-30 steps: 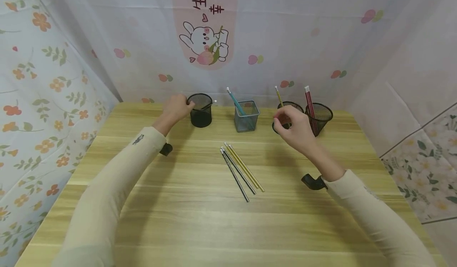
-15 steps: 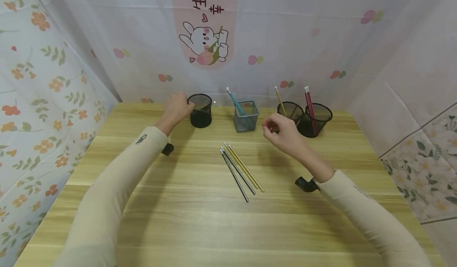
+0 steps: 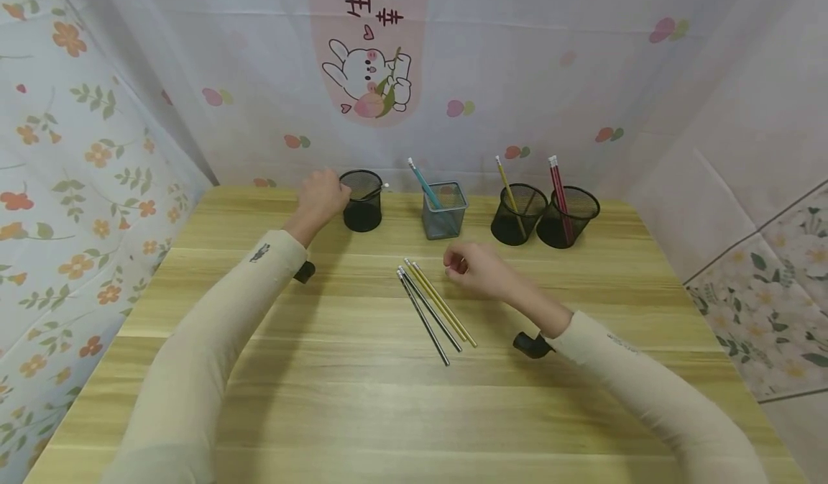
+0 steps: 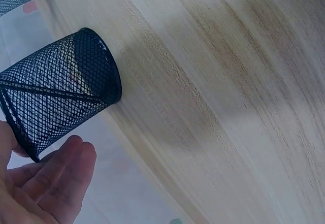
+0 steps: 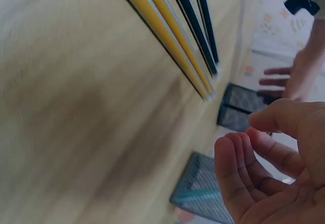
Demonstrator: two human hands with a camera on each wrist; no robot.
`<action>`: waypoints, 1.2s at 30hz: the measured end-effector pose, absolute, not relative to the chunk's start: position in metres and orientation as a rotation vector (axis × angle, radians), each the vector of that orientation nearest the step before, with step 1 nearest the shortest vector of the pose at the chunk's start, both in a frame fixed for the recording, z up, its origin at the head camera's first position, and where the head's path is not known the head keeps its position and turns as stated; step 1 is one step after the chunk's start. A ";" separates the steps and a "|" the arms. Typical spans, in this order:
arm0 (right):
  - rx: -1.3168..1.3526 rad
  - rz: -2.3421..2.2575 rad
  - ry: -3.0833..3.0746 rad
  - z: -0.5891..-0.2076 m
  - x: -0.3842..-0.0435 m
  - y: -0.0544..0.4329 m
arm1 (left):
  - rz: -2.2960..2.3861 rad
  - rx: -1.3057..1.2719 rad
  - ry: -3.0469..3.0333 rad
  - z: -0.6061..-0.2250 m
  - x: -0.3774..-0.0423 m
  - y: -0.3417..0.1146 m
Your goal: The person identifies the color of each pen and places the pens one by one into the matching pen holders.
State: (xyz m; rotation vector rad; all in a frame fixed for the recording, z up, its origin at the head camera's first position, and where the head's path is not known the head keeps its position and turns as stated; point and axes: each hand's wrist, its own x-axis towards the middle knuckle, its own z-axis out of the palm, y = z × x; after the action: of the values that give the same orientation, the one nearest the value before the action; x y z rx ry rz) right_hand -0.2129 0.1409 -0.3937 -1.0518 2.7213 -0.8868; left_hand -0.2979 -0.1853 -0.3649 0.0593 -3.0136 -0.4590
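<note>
At the back left, my left hand (image 3: 321,200) holds the rim of a round black mesh pencil cup (image 3: 362,216), which has one dark pencil inside. In the left wrist view the thumb is at the cup's rim and the fingers (image 4: 68,176) extend along its outside. My right hand (image 3: 481,274) hovers over the table with loosely bent fingers and nothing between them. Just left of it lie two yellow pencils (image 3: 443,304) and two black pencils (image 3: 423,316), side by side, eraser ends pointing away. The right wrist view shows these pencils beyond the fingertips (image 5: 223,148).
Along the back stand a grey square mesh cup (image 3: 443,221) with blue pencils, a black round cup (image 3: 507,226) with a yellow pencil, and another black cup (image 3: 550,232) with red pencils. A printed curtain (image 3: 517,60) hangs behind the wooden table (image 3: 362,405).
My right hand has moved left and toward me, from in front of the cup with the yellow pencil to beside the loose pencils. The left hand stays at its cup.
</note>
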 end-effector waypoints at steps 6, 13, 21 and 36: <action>-0.959 -0.860 2.677 -0.406 -0.210 0.132 | -0.457 0.075 -3.021 -0.364 -0.298 -0.185; -0.892 -0.833 2.641 -0.411 -0.204 0.125 | -0.476 0.081 -3.006 -0.363 -0.296 -0.184; -0.891 -0.772 2.650 -0.414 -0.203 0.119 | -0.454 0.086 -3.010 -0.365 -0.296 -0.184; -0.886 -0.661 2.677 -0.411 -0.204 0.113 | -0.472 0.100 -3.005 -0.367 -0.297 -0.185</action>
State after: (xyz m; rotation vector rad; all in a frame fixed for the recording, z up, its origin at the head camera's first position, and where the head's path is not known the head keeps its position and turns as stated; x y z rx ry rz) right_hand -0.2036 0.1126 -0.4113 -0.8855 2.6772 -0.6607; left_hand -0.2969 -0.1852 -0.3672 0.0999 -3.0045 -0.4720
